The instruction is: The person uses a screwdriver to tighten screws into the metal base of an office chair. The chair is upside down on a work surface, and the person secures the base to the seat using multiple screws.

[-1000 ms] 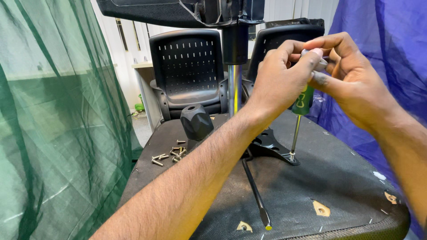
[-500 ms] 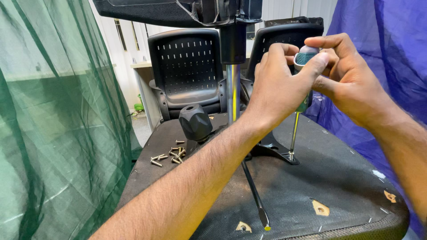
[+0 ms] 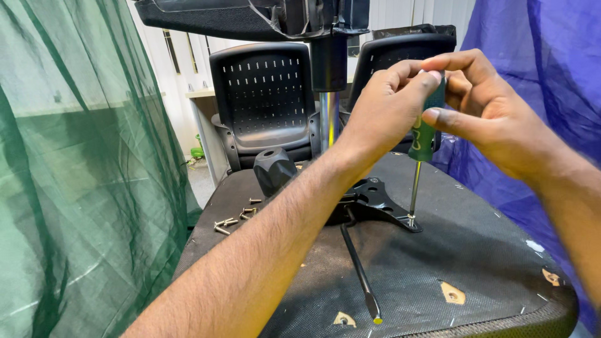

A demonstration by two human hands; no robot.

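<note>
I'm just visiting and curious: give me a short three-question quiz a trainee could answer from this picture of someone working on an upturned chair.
1. True or false: both hands grip the green-handled screwdriver.
2. Where does the screwdriver's tip rest? A) on the loose metal screws B) at the corner of the black metal bracket plate C) on the round black plastic knob
3. Fill in: the loose screws lie on the black fabric underside of the seat, to the ___ of the knob in the picture.

Key: 1 true: the left hand and right hand both hold the handle. 2 B. 3 left.
</note>
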